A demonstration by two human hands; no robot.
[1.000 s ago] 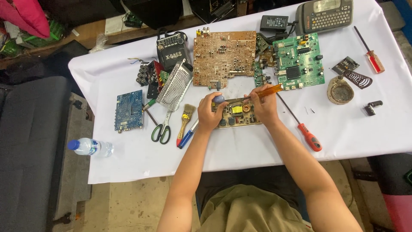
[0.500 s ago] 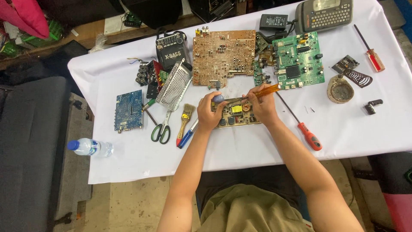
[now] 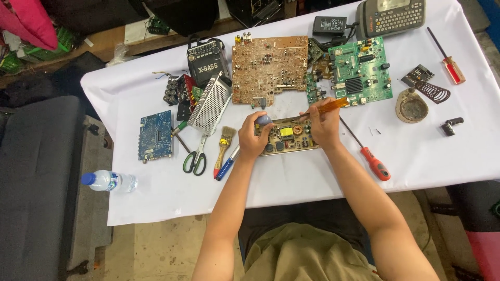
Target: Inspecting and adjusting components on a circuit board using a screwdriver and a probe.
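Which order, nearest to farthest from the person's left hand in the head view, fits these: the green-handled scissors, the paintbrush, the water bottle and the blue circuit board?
Measured from the left hand:
1. Paintbrush, just to its left on the cloth.
2. Green-handled scissors, further left, below the metal grille.
3. Blue circuit board, left again, near the table's left end.
4. Water bottle, beyond the table's left edge.

Person, seen from above: both forearms bare to beyond the elbow, no sleeves in view. Left hand [image 3: 253,139] and right hand [image 3: 324,125] bare, without gloves. Olive-khaki garment [image 3: 302,255] covering the lap, fabric lightly creased.
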